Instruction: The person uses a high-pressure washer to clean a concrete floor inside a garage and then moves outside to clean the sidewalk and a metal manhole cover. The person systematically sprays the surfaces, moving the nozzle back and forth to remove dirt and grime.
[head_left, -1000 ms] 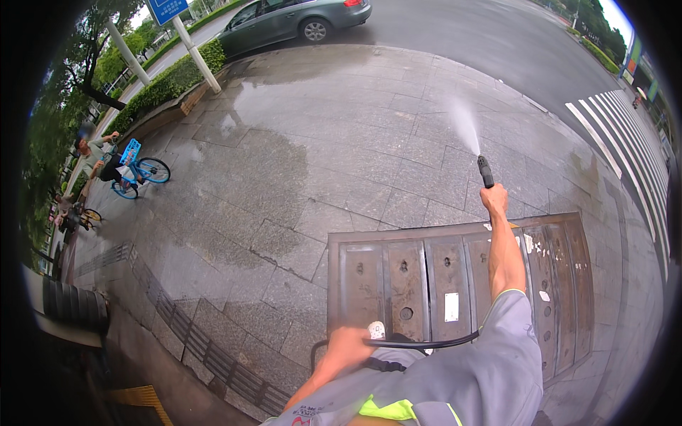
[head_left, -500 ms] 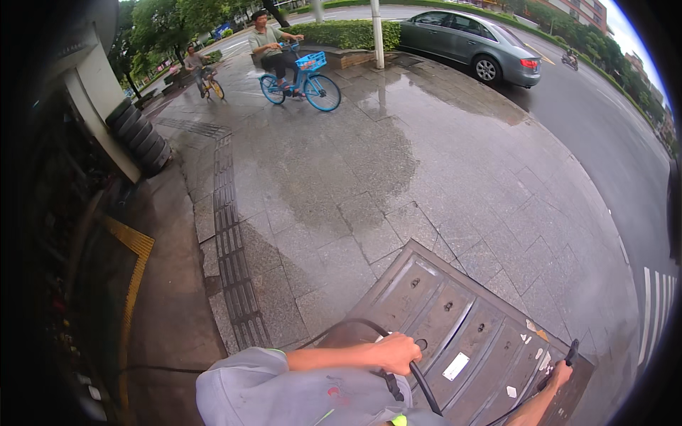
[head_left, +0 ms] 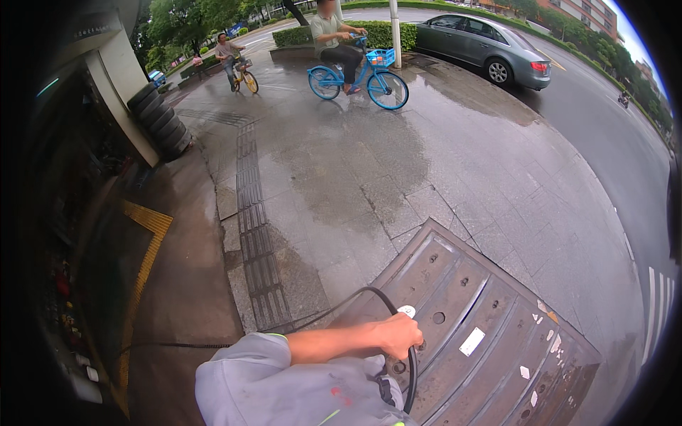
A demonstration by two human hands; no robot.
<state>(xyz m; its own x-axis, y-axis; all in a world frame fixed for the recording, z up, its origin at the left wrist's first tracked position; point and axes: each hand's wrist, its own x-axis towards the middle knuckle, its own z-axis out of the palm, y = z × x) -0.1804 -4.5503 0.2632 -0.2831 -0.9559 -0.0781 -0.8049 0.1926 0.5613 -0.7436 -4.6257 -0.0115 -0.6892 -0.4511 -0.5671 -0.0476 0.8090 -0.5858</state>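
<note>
My left hand (head_left: 400,335) is closed around a black hose (head_left: 390,302), which loops up over the fist and bends down in front of my body. The hose also trails off to the left behind my grey sleeve (head_left: 241,366). At the top of the fist shows a small white round piece (head_left: 407,311); whether I hold it or it lies beyond, I cannot tell. Below and beyond this hand lies a brown ribbed metal platform (head_left: 455,302) with bolt holes, a white label (head_left: 472,341) and peeling white patches. My right hand is out of the picture.
Wet paving (head_left: 341,206) stretches ahead, with a tactile strip (head_left: 253,192) on the left. A person rides a blue bicycle (head_left: 359,74) across; another person is with a yellow bicycle (head_left: 245,74). Stacked tyres (head_left: 160,121) stand by the pillar. A grey car (head_left: 486,46) is at the kerb.
My right hand, which gripped a black-handled tool over the platform, has left the view. My left hand still grips the hose. The blue bicycle and its rider moved right.
</note>
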